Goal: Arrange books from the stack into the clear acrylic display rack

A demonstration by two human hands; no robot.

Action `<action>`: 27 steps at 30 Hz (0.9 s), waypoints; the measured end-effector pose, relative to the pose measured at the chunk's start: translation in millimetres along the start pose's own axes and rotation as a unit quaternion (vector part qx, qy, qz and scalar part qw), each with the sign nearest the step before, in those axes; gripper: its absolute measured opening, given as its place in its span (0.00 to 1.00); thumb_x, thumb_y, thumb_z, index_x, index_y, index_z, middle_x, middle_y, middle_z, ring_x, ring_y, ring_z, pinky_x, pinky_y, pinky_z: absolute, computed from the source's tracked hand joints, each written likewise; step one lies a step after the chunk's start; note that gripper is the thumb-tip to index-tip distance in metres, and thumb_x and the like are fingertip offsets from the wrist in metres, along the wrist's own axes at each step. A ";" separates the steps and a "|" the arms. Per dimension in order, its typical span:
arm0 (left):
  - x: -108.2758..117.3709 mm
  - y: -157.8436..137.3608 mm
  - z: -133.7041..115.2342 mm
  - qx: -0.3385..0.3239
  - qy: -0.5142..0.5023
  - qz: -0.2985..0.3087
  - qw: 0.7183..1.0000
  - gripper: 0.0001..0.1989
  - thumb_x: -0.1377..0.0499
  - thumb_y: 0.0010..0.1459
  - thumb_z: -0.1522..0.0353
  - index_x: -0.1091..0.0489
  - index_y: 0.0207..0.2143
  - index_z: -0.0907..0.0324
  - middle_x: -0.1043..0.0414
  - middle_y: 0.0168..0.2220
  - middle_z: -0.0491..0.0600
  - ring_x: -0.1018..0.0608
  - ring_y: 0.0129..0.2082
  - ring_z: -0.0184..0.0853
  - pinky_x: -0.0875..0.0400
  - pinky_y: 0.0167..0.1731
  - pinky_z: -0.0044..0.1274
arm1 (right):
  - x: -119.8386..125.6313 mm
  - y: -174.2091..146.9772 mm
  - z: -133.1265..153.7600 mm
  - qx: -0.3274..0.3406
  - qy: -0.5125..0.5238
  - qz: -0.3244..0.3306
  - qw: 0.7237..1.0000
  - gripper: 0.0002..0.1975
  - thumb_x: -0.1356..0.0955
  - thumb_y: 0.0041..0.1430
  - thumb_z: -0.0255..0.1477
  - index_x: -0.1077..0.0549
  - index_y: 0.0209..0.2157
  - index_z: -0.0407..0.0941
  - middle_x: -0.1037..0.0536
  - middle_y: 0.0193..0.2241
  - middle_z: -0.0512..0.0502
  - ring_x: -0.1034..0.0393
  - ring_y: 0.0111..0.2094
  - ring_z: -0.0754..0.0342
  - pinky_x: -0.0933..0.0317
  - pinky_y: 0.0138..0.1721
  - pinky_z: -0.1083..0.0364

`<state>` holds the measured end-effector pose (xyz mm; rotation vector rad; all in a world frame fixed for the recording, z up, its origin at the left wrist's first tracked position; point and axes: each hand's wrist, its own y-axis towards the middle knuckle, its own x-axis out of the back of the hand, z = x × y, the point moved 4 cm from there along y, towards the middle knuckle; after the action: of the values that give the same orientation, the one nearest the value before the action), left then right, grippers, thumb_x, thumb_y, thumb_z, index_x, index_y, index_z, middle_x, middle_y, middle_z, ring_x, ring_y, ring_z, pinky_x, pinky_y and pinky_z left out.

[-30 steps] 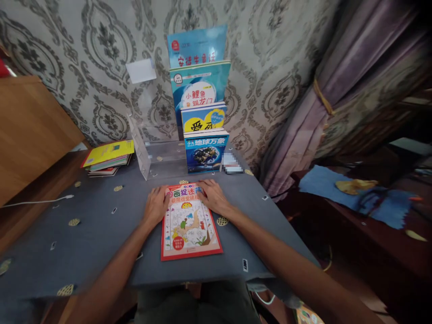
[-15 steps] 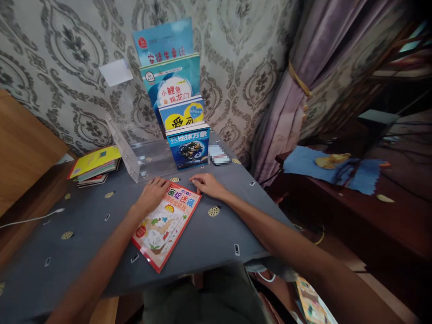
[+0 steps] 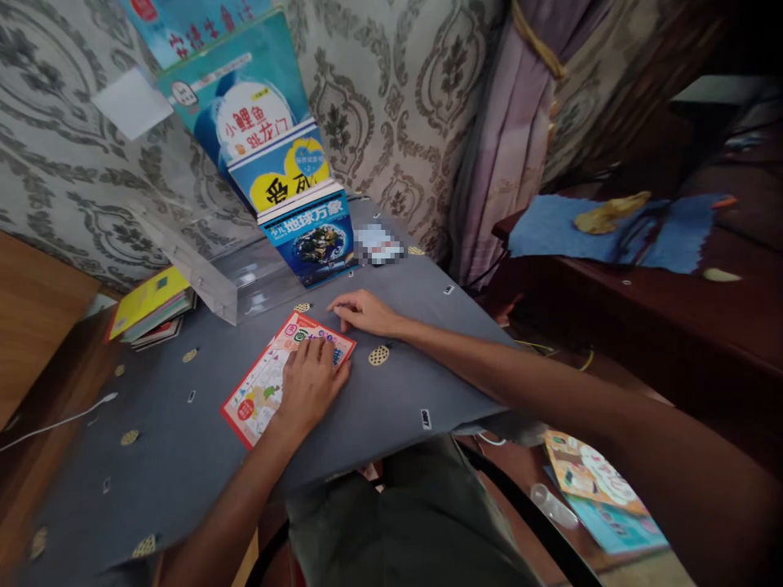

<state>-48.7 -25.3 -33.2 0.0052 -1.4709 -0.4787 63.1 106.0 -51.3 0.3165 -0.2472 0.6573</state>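
A children's book with a red border and colourful drawings lies flat and slanted on the grey tablecloth. My left hand rests on its cover, fingers stretched out and pointing away from me, hiding part of the title and picture. Just beyond the book's far right corner, my right hand lies on the cloth with its fingers loosely bent and apart, holding nothing. Behind both hands, a blue book with an Earth picture stands at the front of a clear acrylic rack.
Taller books, including a teal one, stand stepped behind the Earth book. A small stack with a yellow cover sits left of the rack. A blue cloth lies on the dark red furniture at right. More books are on the floor.
My left hand has moved from the book's far left edge onto the middle of its cover. My right hand stays on the tablecloth. The camera view has shifted and tilted.
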 end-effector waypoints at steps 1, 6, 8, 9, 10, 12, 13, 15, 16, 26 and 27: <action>-0.6 0.1 -0.7 -0.003 0.000 -0.010 1.000 0.11 0.45 0.67 0.62 0.29 0.44 0.58 0.24 0.45 0.56 0.25 0.45 0.45 0.27 0.44 0.36 | 1.3 -0.6 -0.6 0.002 0.009 -0.006 1.000 0.14 0.37 0.63 0.25 0.21 0.44 0.38 0.22 0.22 0.50 0.29 0.25 0.57 0.38 0.32 0.59; -1.0 -0.1 -1.5 -0.011 -0.023 -0.055 0.998 0.09 0.45 0.67 0.64 0.27 0.43 0.57 0.22 0.44 0.54 0.23 0.44 0.43 0.25 0.43 0.35 | 5.4 -1.6 -0.8 0.013 0.028 -0.016 0.999 0.14 0.37 0.63 0.23 0.21 0.43 0.39 0.20 0.25 0.50 0.33 0.24 0.59 0.41 0.29 0.60; 0.6 0.3 -0.5 -0.009 -0.042 -0.067 0.997 0.09 0.45 0.67 0.64 0.27 0.42 0.56 0.22 0.44 0.53 0.22 0.43 0.43 0.25 0.44 0.35 | 4.8 -1.4 -0.4 0.020 0.036 -0.002 0.999 0.13 0.37 0.63 0.22 0.21 0.43 0.40 0.19 0.26 0.50 0.32 0.25 0.59 0.40 0.31 0.60; 1.6 0.5 0.0 -0.009 -0.050 -0.071 0.996 0.09 0.45 0.67 0.64 0.26 0.42 0.55 0.21 0.43 0.53 0.22 0.43 0.43 0.24 0.43 0.36 | 4.3 -1.4 -0.3 0.023 0.041 0.006 0.999 0.13 0.37 0.63 0.22 0.21 0.42 0.40 0.19 0.26 0.50 0.32 0.25 0.59 0.39 0.32 0.60; 2.5 0.9 0.3 -0.008 -0.056 -0.074 0.996 0.09 0.45 0.67 0.64 0.26 0.42 0.55 0.21 0.43 0.53 0.22 0.43 0.42 0.24 0.43 0.36 | 4.0 -1.4 -0.3 0.025 0.047 0.012 0.998 0.13 0.37 0.63 0.22 0.20 0.42 0.40 0.19 0.26 0.50 0.31 0.26 0.59 0.38 0.33 0.59; 3.7 1.5 0.6 -0.007 -0.065 -0.077 0.995 0.08 0.45 0.67 0.65 0.26 0.42 0.55 0.21 0.43 0.52 0.22 0.43 0.42 0.24 0.43 0.36 | 3.4 -1.5 -0.2 0.028 0.059 0.019 0.998 0.14 0.37 0.63 0.21 0.20 0.42 0.40 0.19 0.25 0.50 0.30 0.27 0.58 0.37 0.34 0.59; 4.1 1.8 0.6 -0.007 -0.068 -0.078 0.995 0.08 0.45 0.67 0.65 0.26 0.41 0.55 0.21 0.43 0.52 0.22 0.43 0.42 0.24 0.43 0.35 | 3.3 -1.6 -0.2 0.029 0.065 0.020 0.997 0.14 0.37 0.63 0.21 0.20 0.42 0.40 0.20 0.24 0.51 0.29 0.27 0.58 0.37 0.35 0.59; 4.2 2.1 0.1 -0.006 -0.072 -0.077 0.994 0.09 0.45 0.67 0.65 0.25 0.42 0.56 0.21 0.43 0.52 0.22 0.43 0.42 0.24 0.43 0.35 | 2.9 -1.8 0.2 0.031 0.071 0.024 0.997 0.14 0.37 0.63 0.21 0.20 0.42 0.40 0.21 0.23 0.51 0.29 0.26 0.59 0.38 0.34 0.59; 4.1 2.1 -0.2 -0.006 -0.073 -0.077 0.994 0.09 0.45 0.67 0.66 0.25 0.42 0.56 0.21 0.43 0.52 0.22 0.43 0.42 0.24 0.43 0.36 | 2.7 -1.9 0.4 0.031 0.071 0.026 0.997 0.14 0.37 0.63 0.21 0.20 0.42 0.40 0.21 0.22 0.52 0.29 0.26 0.59 0.38 0.33 0.60; 5.6 2.3 -1.5 -0.013 -0.057 -0.068 0.996 0.11 0.46 0.67 0.68 0.24 0.43 0.57 0.20 0.42 0.53 0.22 0.42 0.42 0.24 0.43 0.35 | 2.8 -2.7 2.0 0.036 0.041 0.034 0.998 0.15 0.37 0.63 0.23 0.19 0.43 0.39 0.22 0.21 0.51 0.33 0.23 0.59 0.42 0.29 0.60; 5.9 2.4 -1.6 -0.014 -0.057 -0.068 0.996 0.11 0.46 0.66 0.68 0.24 0.42 0.58 0.20 0.42 0.53 0.22 0.42 0.43 0.25 0.42 0.35 | 2.8 -2.6 2.2 0.040 0.040 0.034 0.998 0.15 0.37 0.63 0.23 0.20 0.43 0.39 0.21 0.21 0.51 0.33 0.23 0.59 0.42 0.28 0.60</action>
<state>-46.3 -25.4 -27.1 0.0574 -1.5828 -0.6195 66.7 104.8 -48.9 0.3583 -0.1551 0.7476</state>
